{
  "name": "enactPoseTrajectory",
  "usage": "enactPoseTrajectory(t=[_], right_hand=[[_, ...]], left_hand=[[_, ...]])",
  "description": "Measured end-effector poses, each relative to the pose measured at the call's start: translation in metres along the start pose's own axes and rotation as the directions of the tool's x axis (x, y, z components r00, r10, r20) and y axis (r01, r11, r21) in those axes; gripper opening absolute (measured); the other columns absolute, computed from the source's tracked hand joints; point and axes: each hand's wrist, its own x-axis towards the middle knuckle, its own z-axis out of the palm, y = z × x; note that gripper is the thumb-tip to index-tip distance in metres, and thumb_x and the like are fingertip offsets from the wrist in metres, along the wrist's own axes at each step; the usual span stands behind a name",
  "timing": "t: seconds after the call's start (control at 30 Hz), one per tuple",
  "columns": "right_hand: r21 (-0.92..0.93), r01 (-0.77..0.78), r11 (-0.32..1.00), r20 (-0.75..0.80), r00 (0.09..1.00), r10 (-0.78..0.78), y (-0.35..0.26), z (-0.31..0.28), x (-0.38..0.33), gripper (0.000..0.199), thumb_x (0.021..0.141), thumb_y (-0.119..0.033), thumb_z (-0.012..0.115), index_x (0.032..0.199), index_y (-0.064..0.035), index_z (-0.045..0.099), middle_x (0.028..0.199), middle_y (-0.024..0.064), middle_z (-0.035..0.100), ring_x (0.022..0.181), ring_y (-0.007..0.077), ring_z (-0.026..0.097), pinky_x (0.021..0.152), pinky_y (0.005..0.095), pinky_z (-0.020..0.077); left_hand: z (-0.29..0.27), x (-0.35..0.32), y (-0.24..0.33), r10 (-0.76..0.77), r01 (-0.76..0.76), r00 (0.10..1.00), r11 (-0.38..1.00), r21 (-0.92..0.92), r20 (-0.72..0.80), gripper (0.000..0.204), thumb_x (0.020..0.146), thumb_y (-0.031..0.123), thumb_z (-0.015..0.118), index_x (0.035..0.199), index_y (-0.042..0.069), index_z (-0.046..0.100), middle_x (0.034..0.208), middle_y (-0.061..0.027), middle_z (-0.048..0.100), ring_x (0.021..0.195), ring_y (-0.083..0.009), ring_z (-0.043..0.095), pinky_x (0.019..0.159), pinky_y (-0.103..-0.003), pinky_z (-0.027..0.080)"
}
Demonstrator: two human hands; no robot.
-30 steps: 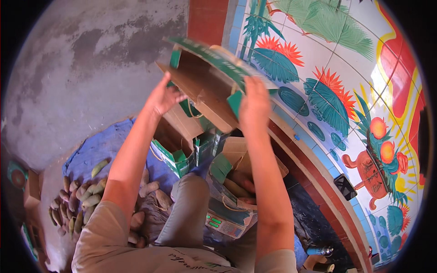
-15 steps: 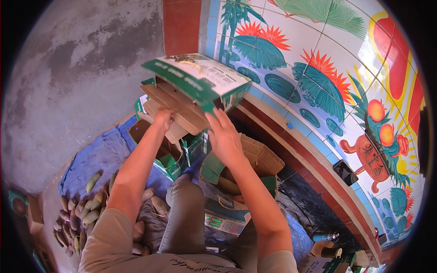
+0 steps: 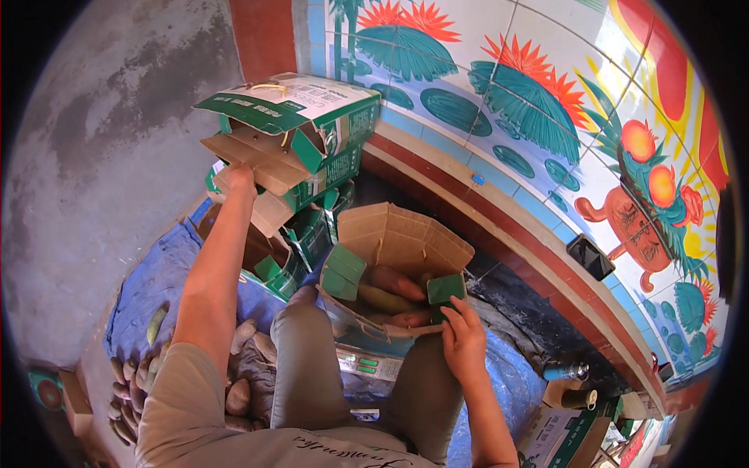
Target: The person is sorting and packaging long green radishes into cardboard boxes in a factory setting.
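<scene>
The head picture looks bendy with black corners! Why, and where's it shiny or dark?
Head view: fisheye distortion curves the ledge, and its round picture leaves black corners; head view: pale glare on the tiled wall, upper right; head view: shadow inside the topmost green-and-white box.

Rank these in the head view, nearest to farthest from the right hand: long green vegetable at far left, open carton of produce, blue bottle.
From the right hand:
1. Open carton: by the fingertips, ahead and left.
2. Blue bottle: off to the right.
3. Long green vegetable: far over on the left.
</scene>
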Motion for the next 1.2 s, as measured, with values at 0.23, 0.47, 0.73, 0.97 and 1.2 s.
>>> enactPoseTrajectory(t=[0.23, 0.47, 0.73, 0.97, 1.2], right_hand=[[-0.001, -0.156, 0.988, -0.083, 0.984, 0.155, 0.015, -0.01, -0.04, 0.026, 0.079, 0.005, 0.06, 0.104, -0.0007, 0.064, 0.118, 0.0185, 0.06, 0.107, 0.0365, 0.058, 0.092, 0.0416, 0.0461], [-0.057, -0.129, 0.99, -0.132, 0.984, 0.121, 0.031, -0.007, -0.03, 0.026, 0.077, -0.001, 0.065, 0.103, -0.0007, 0.064, 0.114, 0.0168, 0.061, 0.107, 0.0357, 0.056, 0.092, 0.0435, 0.0454], [-0.072, -0.054, 0.996, -0.1, 0.994, 0.046, 0.041, 0.012, 0.014, 0.03, 0.073, -0.006, 0.07, 0.102, -0.0024, 0.065, 0.11, 0.016, 0.062, 0.106, 0.0344, 0.056, 0.092, 0.0428, 0.0438], [-0.173, 0.004, 0.985, -0.158, 0.987, -0.032, 0.065, 0.045, 0.083, 0.039, 0.074, -0.011, 0.071, 0.111, -0.0039, 0.061, 0.11, 0.017, 0.062, 0.105, 0.0335, 0.057, 0.092, 0.0439, 0.0435], [-0.43, -0.191, 0.882, 0.071, 0.967, 0.244, 0.099, 0.072, 0.136, 0.037, 0.075, -0.021, 0.073, 0.107, -0.0058, 0.062, 0.102, 0.0139, 0.066, 0.098, 0.0323, 0.062, 0.085, 0.0427, 0.0487]], left_hand=[[-0.004, -0.093, 0.011, 0.431, -0.429, 0.902, 0.899, -0.085, 0.013, 0.054, 0.087, 0.01, 0.059, 0.135, -0.002, 0.037, 0.12, -0.018, 0.058, 0.107, -0.0259, 0.057, 0.092, -0.036, 0.043], [-0.043, -0.238, 0.001, 0.188, -0.411, 0.594, 0.907, 0.093, 0.782, 0.042, 0.084, 0.014, 0.066, 0.123, 0.004, 0.055, 0.123, -0.0079, 0.056, 0.106, -0.019, 0.055, 0.095, -0.033, 0.043], [-0.04, -0.345, -0.03, -0.021, -0.942, -0.07, 0.329, -0.059, 0.997, 0.05, 0.075, 0.026, 0.072, 0.12, 0.009, 0.058, 0.117, -0.0124, 0.061, 0.106, -0.0327, 0.057, 0.093, -0.043, 0.043], [-0.014, -0.352, -0.059, 0.05, -0.991, 0.074, 0.116, 0.068, 0.996, 0.015, 0.074, 0.02, 0.071, 0.083, 0.01, 0.065, 0.082, -0.0083, 0.066, 0.082, -0.0303, 0.064, 0.071, -0.041, 0.05], [-0.019, -0.35, -0.065, 0.241, -0.997, 0.049, 0.069, 0.033, 0.969, 0.015, 0.073, 0.022, 0.073, 0.076, 0.011, 0.062, 0.075, -0.0071, 0.063, 0.076, -0.0297, 0.064, 0.066, -0.043, 0.05]])
